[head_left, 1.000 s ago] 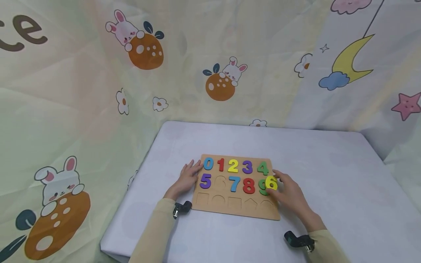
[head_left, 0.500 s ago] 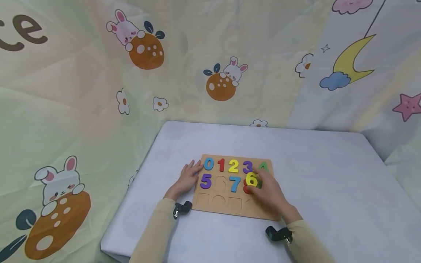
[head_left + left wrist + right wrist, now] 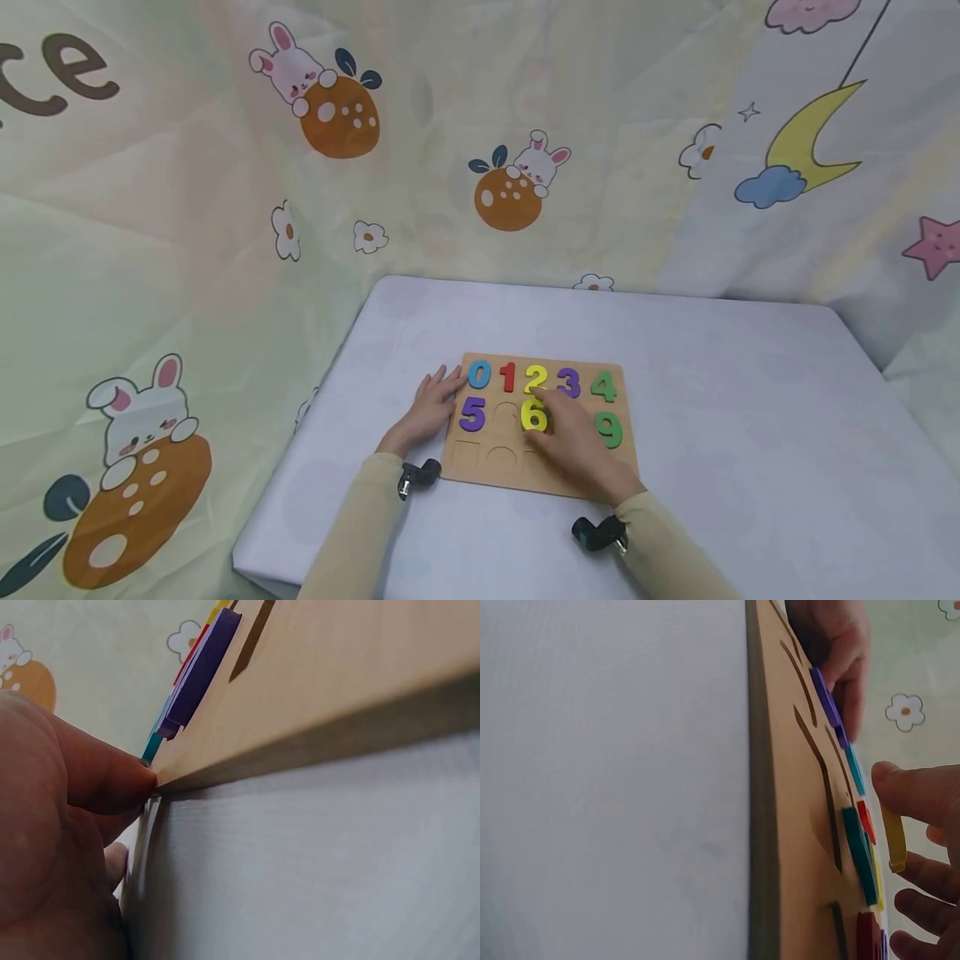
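Note:
My right hand (image 3: 577, 437) pinches a yellow wooden number 6 (image 3: 527, 414) between thumb and fingers, over the second row of a wooden number puzzle board (image 3: 480, 475). The right wrist view shows this yellow piece (image 3: 894, 836) raised off the board, beside a blue number piece (image 3: 860, 855). My left hand (image 3: 427, 412) touches the board's left edge, near the blue 0 (image 3: 472, 375) and purple 5 (image 3: 467, 423). In the left wrist view the thumb (image 3: 112, 780) lies right at the board's corner. My right hand hides the 7 and 8 in the head view.
The top row also holds a red 1 (image 3: 508, 377), yellow 2, purple 3 (image 3: 576, 383) and green 4 (image 3: 604, 387). A green 9 (image 3: 617, 429) sits at the right. Bare shape recesses line the front row. A white-covered table (image 3: 750, 417) lies beneath, with a printed cloth behind.
My right hand has carried the yellow 6 leftward across the board, from over the 9, past the 8, to the 7's place. The left hand stays at the edge.

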A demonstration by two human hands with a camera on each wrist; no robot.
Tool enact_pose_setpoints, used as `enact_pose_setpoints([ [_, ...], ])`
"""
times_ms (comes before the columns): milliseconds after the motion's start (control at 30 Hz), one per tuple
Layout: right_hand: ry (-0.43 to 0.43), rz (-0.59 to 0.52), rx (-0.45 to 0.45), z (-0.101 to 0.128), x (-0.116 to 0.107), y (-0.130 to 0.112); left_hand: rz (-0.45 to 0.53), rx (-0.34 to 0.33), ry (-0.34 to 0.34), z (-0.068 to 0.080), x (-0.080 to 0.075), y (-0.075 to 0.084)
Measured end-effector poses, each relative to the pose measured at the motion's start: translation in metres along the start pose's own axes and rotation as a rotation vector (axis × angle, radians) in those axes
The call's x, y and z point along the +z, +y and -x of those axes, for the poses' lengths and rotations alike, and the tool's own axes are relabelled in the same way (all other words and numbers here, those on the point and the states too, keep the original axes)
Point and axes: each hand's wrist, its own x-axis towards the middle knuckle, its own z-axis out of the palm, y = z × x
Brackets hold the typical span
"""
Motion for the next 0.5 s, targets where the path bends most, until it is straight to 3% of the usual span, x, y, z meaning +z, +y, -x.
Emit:
enact_pose_setpoints([
  [500,-0.017,0.033,-0.023,-0.010,0.018,-0.014,0.013,0.009,0.004,0.001,0.000,0.003],
])
